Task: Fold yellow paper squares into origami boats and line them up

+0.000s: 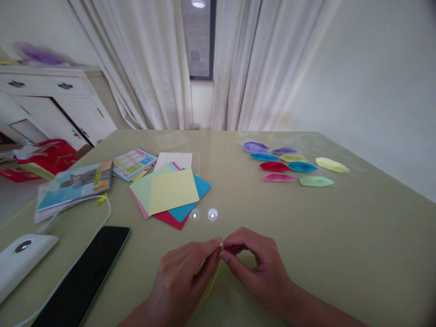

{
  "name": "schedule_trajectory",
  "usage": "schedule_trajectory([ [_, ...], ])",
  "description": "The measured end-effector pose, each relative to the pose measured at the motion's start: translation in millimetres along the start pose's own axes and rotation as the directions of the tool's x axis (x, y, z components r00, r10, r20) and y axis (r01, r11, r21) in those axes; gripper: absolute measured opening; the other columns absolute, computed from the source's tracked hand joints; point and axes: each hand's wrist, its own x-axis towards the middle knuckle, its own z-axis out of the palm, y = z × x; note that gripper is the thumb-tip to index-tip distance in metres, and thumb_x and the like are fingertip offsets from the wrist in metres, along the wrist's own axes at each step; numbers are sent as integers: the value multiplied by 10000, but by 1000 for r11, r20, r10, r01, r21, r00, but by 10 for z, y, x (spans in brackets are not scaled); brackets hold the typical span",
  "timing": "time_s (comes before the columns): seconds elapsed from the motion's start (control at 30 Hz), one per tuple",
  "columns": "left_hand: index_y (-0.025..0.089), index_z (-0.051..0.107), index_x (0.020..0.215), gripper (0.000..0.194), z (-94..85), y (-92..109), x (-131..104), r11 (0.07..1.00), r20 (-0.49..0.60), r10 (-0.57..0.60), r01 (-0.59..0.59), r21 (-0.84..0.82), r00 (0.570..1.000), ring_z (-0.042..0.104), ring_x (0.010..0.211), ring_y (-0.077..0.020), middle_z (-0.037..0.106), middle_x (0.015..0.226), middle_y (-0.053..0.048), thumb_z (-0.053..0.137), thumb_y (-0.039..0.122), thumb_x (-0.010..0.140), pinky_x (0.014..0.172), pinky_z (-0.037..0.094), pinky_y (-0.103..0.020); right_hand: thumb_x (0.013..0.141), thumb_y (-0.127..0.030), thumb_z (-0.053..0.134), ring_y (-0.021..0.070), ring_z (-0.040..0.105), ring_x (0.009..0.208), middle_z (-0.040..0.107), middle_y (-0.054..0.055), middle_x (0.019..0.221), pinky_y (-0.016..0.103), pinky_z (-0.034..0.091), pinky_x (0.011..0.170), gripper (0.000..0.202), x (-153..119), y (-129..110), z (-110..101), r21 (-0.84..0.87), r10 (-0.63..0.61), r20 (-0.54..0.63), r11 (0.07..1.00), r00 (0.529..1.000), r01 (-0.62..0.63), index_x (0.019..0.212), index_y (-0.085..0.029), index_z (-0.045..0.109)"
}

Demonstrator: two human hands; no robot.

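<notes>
My left hand (184,277) and my right hand (257,268) meet near the table's front edge, both pinching a folded yellow paper piece (213,277) between fingertips. The paper stands on edge between the hands, and most of it is hidden by my fingers. A loose stack of coloured paper sheets (170,193) lies just beyond the hands, a yellow sheet on top. Several folded paper boats (293,165) in purple, blue, red, pink, yellow and green lie in rows at the far right.
A black tablet (85,274) and a white device (20,256) with a cable sit at the front left. Booklets (76,184) lie further back left. The olive table (340,236) reflects ceiling lights. Curtains, a window and a white cabinet (51,100) stand behind.
</notes>
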Motion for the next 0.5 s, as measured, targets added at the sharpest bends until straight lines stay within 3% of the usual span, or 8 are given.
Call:
schedule_trajectory([
  [0.1, 198, 670, 1302, 273, -2, -12, -22, 999, 40, -3, 4, -33, 999, 823, 922, -141, 846, 1074, -59, 595, 134, 1048, 852, 636, -181, 921, -208, 795, 140, 737, 698, 775, 23, 817, 216, 603, 695, 34, 3, 10, -4, 43, 57, -9, 997, 998, -57, 940, -199, 768],
  [0.27, 212, 547, 1480, 470, -36, -7, 0, 993, 212, -33, 56, -102, 977, 800, 1071, -185, 804, 1243, -112, 579, 154, 1015, 951, 639, -259, 886, -295, 856, 167, 751, 722, 780, 29, 831, 249, 627, 696, 137, 32, 66, -15, 194, 247, -23, 952, 969, -238, 922, -204, 760],
  [0.4, 256, 536, 1479, 500, -1, -31, 10, 995, 193, -67, 80, -61, 979, 812, 1037, -155, 821, 1217, -59, 620, 169, 994, 935, 628, -206, 831, -289, 905, 167, 749, 722, 778, 28, 837, 248, 626, 685, 212, 53, 101, -37, 274, 286, -14, 923, 958, -271, 934, -199, 743],
  [0.5, 282, 524, 1488, 521, 31, -62, -21, 993, 200, -99, 111, -50, 975, 803, 1070, -150, 810, 1257, -32, 653, 201, 989, 962, 614, -200, 864, -268, 867, 161, 738, 734, 771, 34, 856, 249, 621, 691, 175, 68, 105, -68, 258, 249, -3, 936, 968, -240, 976, -194, 755],
])
